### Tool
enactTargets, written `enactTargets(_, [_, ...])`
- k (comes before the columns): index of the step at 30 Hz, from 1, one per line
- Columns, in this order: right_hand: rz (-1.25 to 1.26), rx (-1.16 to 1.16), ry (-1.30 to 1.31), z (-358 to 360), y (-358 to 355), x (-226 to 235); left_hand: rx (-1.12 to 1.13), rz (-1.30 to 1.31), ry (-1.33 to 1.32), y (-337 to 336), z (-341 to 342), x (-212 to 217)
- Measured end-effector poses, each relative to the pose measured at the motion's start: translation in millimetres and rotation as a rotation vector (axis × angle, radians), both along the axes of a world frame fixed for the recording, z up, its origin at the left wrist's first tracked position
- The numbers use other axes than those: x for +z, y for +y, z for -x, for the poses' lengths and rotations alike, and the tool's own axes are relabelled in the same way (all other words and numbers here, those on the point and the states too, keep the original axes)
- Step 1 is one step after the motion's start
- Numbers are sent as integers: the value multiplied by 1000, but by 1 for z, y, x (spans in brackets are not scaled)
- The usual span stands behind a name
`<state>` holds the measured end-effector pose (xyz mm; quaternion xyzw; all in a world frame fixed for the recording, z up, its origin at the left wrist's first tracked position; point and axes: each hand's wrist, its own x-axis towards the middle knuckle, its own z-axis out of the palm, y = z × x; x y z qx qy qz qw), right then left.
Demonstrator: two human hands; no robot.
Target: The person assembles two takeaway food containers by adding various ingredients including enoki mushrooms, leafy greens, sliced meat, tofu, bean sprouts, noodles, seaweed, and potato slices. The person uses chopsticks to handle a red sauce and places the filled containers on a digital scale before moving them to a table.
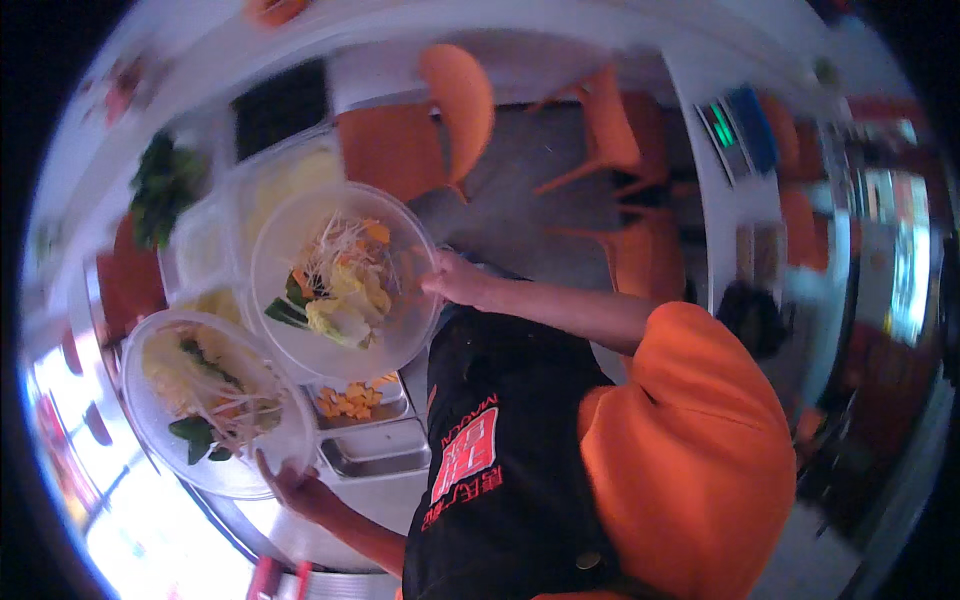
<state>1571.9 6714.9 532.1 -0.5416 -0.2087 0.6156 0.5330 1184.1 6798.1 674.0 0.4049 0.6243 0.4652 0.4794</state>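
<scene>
Above steel counter [300, 520], each grip closed on a bowl rim: left hand [290, 487], right hand [452, 278].

2 bowls [345, 285] [215, 405] of vegetables sit side by side above food trays [375, 430]; chairs [420, 130] stand behind them.

Two clear bowls of vegetables [342, 280] [215, 400], two hands [455, 278] [300, 490], and several orange chairs [420, 130].

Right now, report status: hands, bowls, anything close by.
Left hand grips the lower clear bowl by its rim. Right hand holds the upper clear bowl, tilted. Both carry vegetables and noodles. Steel food trays directly beneath; orange chairs beyond.
</scene>
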Motion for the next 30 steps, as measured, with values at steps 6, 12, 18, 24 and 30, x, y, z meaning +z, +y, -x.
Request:
enactTargets(6, [142,-345,271,40,-67,62,-666,253,76,34,-106,53])
enactTargets(12, [-37,-825,-151,10,-171,64,-1220,367,-23,4,-239,16])
enactTargets(18, [111,-956,-262,-53,-257,59,-1538,355,61,-40,-379,-4])
enactTargets(24, [281,-772,-686,-153,-378,-8,-1542,679,32,-79,-430,-42])
enactTargets(30, [158,-1240,61,-269,-446,-103,-1406,834,264,-88,-427,-98])
